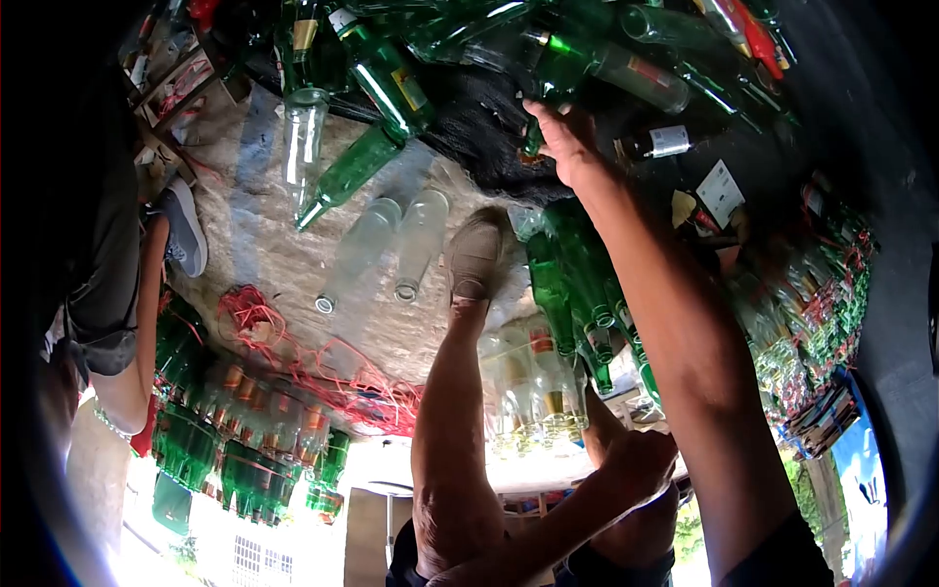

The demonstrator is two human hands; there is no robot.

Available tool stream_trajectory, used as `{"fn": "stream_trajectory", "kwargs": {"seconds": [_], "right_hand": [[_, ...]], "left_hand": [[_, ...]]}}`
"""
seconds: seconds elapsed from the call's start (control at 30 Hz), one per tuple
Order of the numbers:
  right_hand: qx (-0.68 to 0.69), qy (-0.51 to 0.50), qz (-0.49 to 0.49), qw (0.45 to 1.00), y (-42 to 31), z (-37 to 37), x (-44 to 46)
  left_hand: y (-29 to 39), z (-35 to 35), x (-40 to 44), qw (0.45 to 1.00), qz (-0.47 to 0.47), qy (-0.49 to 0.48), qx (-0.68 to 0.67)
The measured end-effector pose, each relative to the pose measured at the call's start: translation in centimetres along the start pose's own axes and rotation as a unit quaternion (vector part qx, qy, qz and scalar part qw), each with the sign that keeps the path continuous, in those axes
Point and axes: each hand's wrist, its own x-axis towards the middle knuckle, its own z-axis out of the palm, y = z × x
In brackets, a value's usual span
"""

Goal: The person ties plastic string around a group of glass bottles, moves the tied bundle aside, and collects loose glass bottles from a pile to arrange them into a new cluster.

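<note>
My right hand [567, 142] reaches far forward, its fingers closed around the neck of a green glass bottle [560, 70] at the edge of a heap of bottles. Near my right knee, my left hand [641, 465] is closed in a fist; whatever it may hold is hidden. Two clear glass bottles [360, 249] lie on the ground left of my shoe [476, 249]. A green bottle [357, 176] lies farther left, beside another clear bottle [304, 142]. Several green bottles [577, 264] are grouped under my right forearm.
Clear bottles [523, 382] stand grouped near my legs. Tangled red string [342, 382] lies at lower left, beside bundled bottles [259, 479]. More bundled bottles [802, 313] line the right side. A brown bottle with a white label [660, 143] lies on dark sheeting. Another person's leg [132, 382] is at left.
</note>
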Motion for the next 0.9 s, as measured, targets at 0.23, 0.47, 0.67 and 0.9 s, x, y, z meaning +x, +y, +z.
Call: {"fn": "stream_trajectory", "kwargs": {"seconds": [0.23,0.47,0.67,0.9], "right_hand": [[-0.018,0.044,0.01,0.999,-4.5,-3.6,-8.4],[-0.205,-0.026,-0.245,0.947,-0.7,-10.2,-12.1],[-0.17,-0.03,0.015,0.985,-1.7,-10.2,-18.5],[-0.46,-0.012,-0.178,0.87,1.9,-12.0,-16.4]], "left_hand": [[0.2,2.2,0.6,1.0,0.009,0.005,0.014],[0.2,2.4,0.7,1.0,0.005,0.028,0.012],[-0.8,3.9,0.4,0.998,0.036,0.049,-0.013],[-0.4,2.8,0.2,1.0,-0.001,0.013,-0.006]]}}
